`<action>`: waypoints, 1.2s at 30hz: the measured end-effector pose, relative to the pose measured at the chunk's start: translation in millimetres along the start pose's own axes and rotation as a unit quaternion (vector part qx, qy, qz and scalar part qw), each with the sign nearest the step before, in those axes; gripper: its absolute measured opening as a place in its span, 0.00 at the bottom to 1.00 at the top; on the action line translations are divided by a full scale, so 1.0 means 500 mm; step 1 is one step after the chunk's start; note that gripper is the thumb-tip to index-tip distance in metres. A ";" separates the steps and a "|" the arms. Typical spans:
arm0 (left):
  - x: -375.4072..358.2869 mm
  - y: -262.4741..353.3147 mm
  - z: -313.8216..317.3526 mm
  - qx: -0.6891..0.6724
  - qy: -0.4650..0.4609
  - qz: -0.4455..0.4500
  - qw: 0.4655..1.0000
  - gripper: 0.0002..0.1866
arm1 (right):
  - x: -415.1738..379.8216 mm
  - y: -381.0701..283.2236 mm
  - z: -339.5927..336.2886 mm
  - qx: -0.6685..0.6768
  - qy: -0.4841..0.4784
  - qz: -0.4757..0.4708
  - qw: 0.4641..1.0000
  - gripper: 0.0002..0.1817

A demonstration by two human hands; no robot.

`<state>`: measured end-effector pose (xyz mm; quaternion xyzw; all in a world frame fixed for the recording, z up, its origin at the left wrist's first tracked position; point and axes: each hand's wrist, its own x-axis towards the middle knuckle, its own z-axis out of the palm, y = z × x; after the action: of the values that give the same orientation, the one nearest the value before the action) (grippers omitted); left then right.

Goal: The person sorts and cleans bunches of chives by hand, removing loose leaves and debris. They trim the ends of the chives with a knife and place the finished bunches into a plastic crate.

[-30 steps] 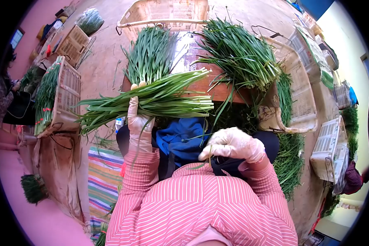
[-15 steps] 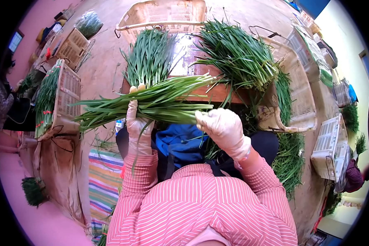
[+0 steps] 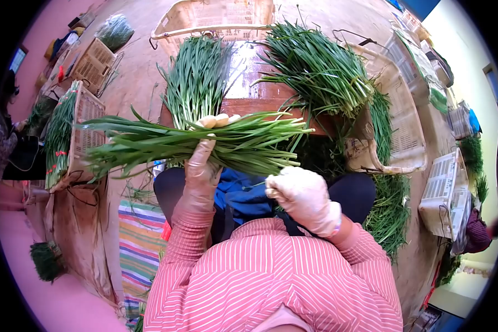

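A loose bunch of green chives (image 3: 249,145) lies across my gloved left hand (image 3: 205,152), whose fingers wrap round its middle. Its leafy ends point left and the pale stem ends point right. My gloved right hand (image 3: 301,196) is pinched closed just below the stem ends, apart from the bunch. A thin green leaf seems to stick out from its fingertips. Beyond the bunch, a smaller pile of chives (image 3: 196,77) lies on the left of a wet wooden board (image 3: 243,72). A larger chive heap (image 3: 321,72) lies on the right.
A plastic crate (image 3: 216,33) stands behind the board, and another crate (image 3: 404,122) with chives is at the right. Banded bunches (image 3: 61,138) fill a crate at the left. Loose chives (image 3: 390,216) lie on the floor by my right knee, a striped mat (image 3: 141,243) at the left.
My left hand has turned and shifted slightly right with the bunch, fingers now showing over its top. My right hand has moved down, off the stem ends.
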<state>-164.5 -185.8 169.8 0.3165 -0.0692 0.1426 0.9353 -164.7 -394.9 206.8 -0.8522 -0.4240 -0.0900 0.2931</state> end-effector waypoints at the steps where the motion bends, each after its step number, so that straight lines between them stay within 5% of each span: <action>1: 0.001 -0.006 0.008 0.047 -0.015 0.012 0.999 0.15 | 0.005 -0.010 0.014 -0.009 -0.021 0.013 1.000 0.06; 5: 0.003 -0.002 0.016 0.014 0.013 -0.004 1.000 0.14 | 0.004 -0.017 0.025 0.163 -0.083 0.004 0.983 0.06; 7: 0.008 0.003 0.005 0.003 0.033 -0.011 0.999 0.14 | 0.009 -0.017 0.010 0.304 -0.188 0.073 0.931 0.05; 11: 0.009 -0.036 0.023 0.009 -0.027 -0.016 0.999 0.13 | 0.044 -0.055 0.023 0.415 -0.185 0.218 0.864 0.04; 13: -0.004 -0.056 0.041 -0.003 -0.013 -0.048 0.999 0.14 | 0.050 -0.045 0.060 0.588 -0.164 0.300 0.733 0.05; 15: -0.011 -0.065 0.047 -0.005 -0.021 -0.066 0.998 0.14 | 0.074 -0.052 0.048 0.603 -0.148 0.271 0.735 0.06; 18: -0.011 -0.104 0.013 -0.074 -0.037 -0.098 0.992 0.14 | 0.094 -0.045 0.029 0.701 -0.141 0.268 0.646 0.06; 21: -0.012 -0.091 0.010 -0.156 0.066 -0.124 0.978 0.15 | 0.106 -0.056 -0.030 0.707 -0.143 0.232 0.652 0.08; 25: 0.012 -0.054 -0.058 -0.151 0.076 -0.079 0.982 0.16 | 0.066 -0.031 -0.069 0.745 -0.107 0.217 0.622 0.13; 27: 0.029 -0.041 -0.082 -0.186 0.054 -0.053 0.980 0.17 | 0.030 -0.005 -0.107 0.745 -0.146 0.189 0.623 0.12; 28: 0.035 -0.032 -0.094 -0.182 0.071 -0.039 0.980 0.17 | 0.026 -0.002 -0.128 0.699 -0.143 0.151 0.684 0.14; 29: 0.037 -0.022 -0.101 -0.177 0.089 -0.025 0.980 0.17 | 0.022 0.014 -0.130 0.751 -0.164 0.060 0.637 0.17; 30: 0.039 -0.011 -0.102 -0.157 0.099 -0.004 0.983 0.17 | 0.004 0.013 -0.144 0.705 -0.086 0.056 0.701 0.18; 31: 0.043 -0.003 -0.113 -0.147 0.095 0.014 0.984 0.17 | -0.015 0.037 -0.155 0.704 -0.082 0.037 0.705 0.14; 33: 0.042 0.018 -0.111 -0.172 0.096 0.030 0.980 0.18 | -0.052 0.069 -0.180 0.650 -0.085 0.092 0.749 0.09; 35: 0.043 0.031 -0.112 -0.151 0.066 0.059 0.985 0.18 | -0.048 0.086 -0.208 0.456 -0.180 0.303 0.817 0.08; 36: 0.044 0.035 -0.110 -0.149 0.057 0.076 0.984 0.18 | -0.085 0.136 -0.166 0.322 -0.144 0.307 0.884 0.08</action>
<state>-147.0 -133.8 141.2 0.1589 -0.0604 0.2190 0.9608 -130.4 -503.0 228.5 -0.8019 -0.1847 0.2700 0.4999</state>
